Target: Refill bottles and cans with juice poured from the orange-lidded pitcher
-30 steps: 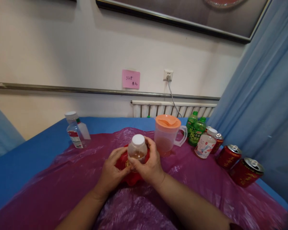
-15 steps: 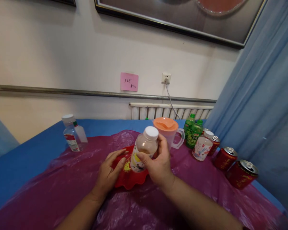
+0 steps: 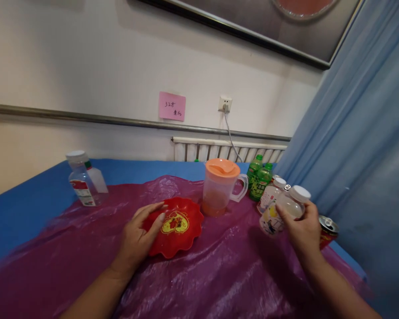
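Observation:
My right hand [image 3: 301, 226] is closed round a clear bottle [image 3: 281, 215] with a white cap and a flower label, tilted and held above the purple plastic sheet at the right. My left hand [image 3: 141, 235] has its fingers apart at the left rim of a red scalloped plate [image 3: 189, 226] with a yellow print; nothing is in its grasp. Behind the plate stands a clear pitcher [image 3: 216, 192] with an orange lid and some orange liquid at its bottom.
Green bottles [image 3: 261, 181], another white-capped bottle [image 3: 266, 195] and a red can [image 3: 327, 231] stand at the right, near a blue curtain [image 3: 359, 133]. Clear bottles [image 3: 83, 184] stand at the far left. The purple sheet [image 3: 219, 274] is wrinkled.
My right hand has carried the bottle from above the red plate to the right, beside the other bottles. My left hand stays at the plate. The view has shifted slightly.

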A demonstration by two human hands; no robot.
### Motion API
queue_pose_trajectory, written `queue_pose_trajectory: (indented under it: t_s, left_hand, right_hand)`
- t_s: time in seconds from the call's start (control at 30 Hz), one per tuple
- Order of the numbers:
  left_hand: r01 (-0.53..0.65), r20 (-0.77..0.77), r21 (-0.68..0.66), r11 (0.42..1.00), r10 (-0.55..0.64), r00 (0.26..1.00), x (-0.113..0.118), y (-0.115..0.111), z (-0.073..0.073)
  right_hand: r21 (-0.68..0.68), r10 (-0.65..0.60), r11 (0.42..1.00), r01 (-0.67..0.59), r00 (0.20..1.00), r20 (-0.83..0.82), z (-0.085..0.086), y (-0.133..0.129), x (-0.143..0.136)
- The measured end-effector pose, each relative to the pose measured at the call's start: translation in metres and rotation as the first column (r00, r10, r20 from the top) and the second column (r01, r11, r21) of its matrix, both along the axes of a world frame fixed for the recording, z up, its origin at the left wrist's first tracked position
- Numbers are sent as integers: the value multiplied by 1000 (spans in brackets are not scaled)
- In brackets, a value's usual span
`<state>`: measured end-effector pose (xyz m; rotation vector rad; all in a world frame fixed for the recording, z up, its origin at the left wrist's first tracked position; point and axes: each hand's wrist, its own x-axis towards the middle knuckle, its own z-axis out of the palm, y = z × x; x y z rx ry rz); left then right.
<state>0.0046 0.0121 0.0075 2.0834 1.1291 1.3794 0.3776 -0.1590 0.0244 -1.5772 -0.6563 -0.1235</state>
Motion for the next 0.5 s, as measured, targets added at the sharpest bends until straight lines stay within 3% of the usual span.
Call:
queue_pose_trajectory:
  t_s: [0.1,0.23,0.5]
  left_hand:
    - [-9,-15,12,1000,9,1000,2,1,-1]
    - [-39,-12,8,999,39,999,1,4,-2]
    - [-77,-27,-1,997,77,997,-2,7,-3]
  right_hand:
    - [-102,-113,988,119,992,62,-22,0,26]
    - [-160,-173,967,199,971,163,-43,7,44]
    - [-180,-269,938,296,949,162,-57,19,51]
